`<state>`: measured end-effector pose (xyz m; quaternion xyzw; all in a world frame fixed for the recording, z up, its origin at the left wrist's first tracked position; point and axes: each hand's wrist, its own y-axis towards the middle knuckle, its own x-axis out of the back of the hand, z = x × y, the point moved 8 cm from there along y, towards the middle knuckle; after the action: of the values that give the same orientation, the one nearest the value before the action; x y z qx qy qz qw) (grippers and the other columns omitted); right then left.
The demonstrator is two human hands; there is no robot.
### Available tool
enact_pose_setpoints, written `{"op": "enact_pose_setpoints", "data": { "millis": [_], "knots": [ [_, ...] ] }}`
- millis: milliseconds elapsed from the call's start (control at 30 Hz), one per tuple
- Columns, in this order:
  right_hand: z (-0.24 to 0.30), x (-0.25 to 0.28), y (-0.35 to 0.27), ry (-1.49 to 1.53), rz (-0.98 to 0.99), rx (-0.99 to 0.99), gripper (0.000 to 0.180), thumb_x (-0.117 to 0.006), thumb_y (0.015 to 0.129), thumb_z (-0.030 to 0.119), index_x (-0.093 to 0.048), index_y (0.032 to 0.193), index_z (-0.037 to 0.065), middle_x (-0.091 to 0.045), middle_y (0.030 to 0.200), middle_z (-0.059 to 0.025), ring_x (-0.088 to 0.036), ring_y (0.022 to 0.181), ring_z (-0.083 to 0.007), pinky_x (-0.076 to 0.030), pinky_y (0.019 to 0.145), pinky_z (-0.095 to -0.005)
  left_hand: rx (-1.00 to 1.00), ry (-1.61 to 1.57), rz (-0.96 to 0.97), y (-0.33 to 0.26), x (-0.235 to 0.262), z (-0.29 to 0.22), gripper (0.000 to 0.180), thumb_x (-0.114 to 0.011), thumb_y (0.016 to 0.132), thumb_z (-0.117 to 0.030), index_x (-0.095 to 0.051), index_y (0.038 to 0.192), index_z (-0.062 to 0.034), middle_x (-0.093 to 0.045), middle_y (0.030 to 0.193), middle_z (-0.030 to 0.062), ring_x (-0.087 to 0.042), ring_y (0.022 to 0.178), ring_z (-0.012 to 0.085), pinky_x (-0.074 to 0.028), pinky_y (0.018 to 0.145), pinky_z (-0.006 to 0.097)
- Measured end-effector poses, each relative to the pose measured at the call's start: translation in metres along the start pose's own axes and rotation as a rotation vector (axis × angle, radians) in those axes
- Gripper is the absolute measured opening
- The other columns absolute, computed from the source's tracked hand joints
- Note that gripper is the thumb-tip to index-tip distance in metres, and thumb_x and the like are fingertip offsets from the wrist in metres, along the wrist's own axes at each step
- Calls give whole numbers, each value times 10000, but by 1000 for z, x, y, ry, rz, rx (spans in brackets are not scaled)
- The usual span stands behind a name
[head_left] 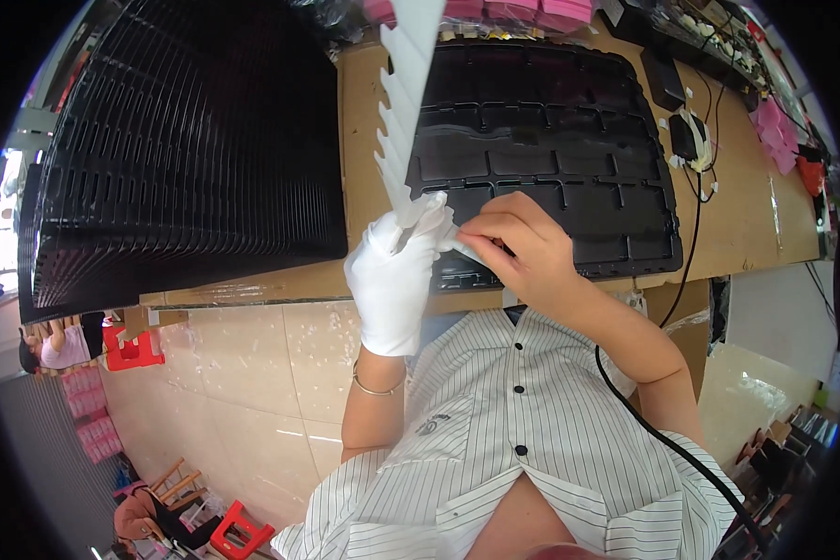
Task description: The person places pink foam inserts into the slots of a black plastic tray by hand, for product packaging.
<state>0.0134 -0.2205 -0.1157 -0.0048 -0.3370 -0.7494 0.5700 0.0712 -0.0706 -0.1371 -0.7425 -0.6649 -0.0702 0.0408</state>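
Note:
My left hand point(389, 285), in a white glove, is closed around the lower end of a long white strip point(408, 103) with a row of slanted teeth along its left edge. The strip rises away from me over the table. Just right of the glove, my bare right hand point(532, 245) pinches a thin white piece point(467, 248) between thumb and forefinger. Whether that piece belongs to the strip or to the glove's fabric, I cannot tell. Beyond both hands, a black plastic tray point(523, 147) with moulded compartments lies flat on the table.
A tall stack of black plastic trays point(196, 159) stands at the left. Cardboard point(747, 210) covers the table. Pink pieces point(532, 11) lie at the far edge. A black cable point(689, 280) hangs over the right front edge. Red stools point(241, 530) and people are at lower left.

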Motion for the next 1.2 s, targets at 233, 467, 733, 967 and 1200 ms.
{"op": "enact_pose_setpoints", "data": {
  "millis": [233, 467, 733, 967, 1200],
  "knots": [
    [-24, -19, 3, 209, 211, -411, 99, -727, 794, 45, -654, 859, 28, -584, 856, -37, -499, 687, -82, -406, 582, -202, -22, 67, 6, -1, 8, -5, 177, -721, 843, -122, -725, 1001, -42, -697, 811, 51, -606, 665, 86, -481, 620, 218],
    [0, -19, 12, 273, 423, -152, 53, -678, 836, 63, -638, 862, 41, -547, 830, -27, -472, 688, -102, -368, 595, -219, -30, 50, -145, 9, 34, -3, 166, -719, 860, -149, -732, 976, -30, -702, 803, 31, -593, 695, 47, -456, 623, 192],
    [-34, -33, 14, -467, 462, -228, 108, -660, 822, 108, -596, 856, 28, -548, 892, -104, -613, 758, -299, -495, 686, -380, 97, 69, -103, 8, 38, 1, 180, -718, 864, -149, -729, 990, -21, -708, 850, 42, -621, 734, 54, -469, 648, 182],
    [-27, -30, 4, -535, 254, -261, 127, -678, 809, 110, -584, 838, 31, -542, 851, -98, -601, 692, -295, -488, 620, -383, 124, -18, -72, 9, 34, 4, 182, -709, 862, -107, -719, 1012, -4, -710, 904, 74, -664, 787, 84, -501, 691, 188],
    [-22, -33, -7, -655, 133, -236, 125, -669, 811, 93, -562, 838, 34, -535, 842, -89, -600, 703, -292, -487, 608, -377, 95, 0, -54, 11, 32, 3, 189, -703, 865, -98, -714, 1029, -6, -710, 903, 72, -658, 758, 79, -497, 675, 188]
  ]
}}
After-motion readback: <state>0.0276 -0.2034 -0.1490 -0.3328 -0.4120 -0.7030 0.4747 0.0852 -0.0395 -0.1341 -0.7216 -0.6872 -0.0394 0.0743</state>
